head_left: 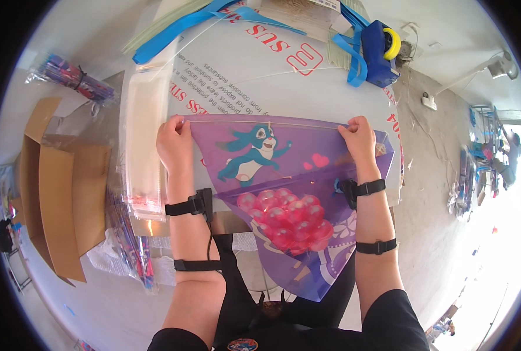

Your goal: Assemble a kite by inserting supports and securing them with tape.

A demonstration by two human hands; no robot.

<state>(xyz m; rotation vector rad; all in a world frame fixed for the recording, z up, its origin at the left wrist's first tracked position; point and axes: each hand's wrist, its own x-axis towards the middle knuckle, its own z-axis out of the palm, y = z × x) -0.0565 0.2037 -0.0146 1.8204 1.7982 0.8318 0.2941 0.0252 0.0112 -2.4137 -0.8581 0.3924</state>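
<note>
A purple kite [225, 140], printed with a blue cartoon rabbit and a bunch of pink balloons, lies partly over the near side of the table. Its lower part hangs down over my lap. Along its top edge runs a thin pale rod or cord [307, 124]. My left hand [175, 143] pinches the kite's upper left corner. Farther right on the same edge, my right hand [360, 143] grips it between thumb and fingers. The edge is stretched nearly straight between both hands. Part of the kite is folded over at the right.
The film-covered table [243, 88] carries clear plastic sleeves [146, 134] at its left side. Blue strips [178, 32] and a blue tape dispenser [377, 55] with yellow roll sit at the far side. An open cardboard box [55, 193] and wrapped bundles [76, 79] lie left.
</note>
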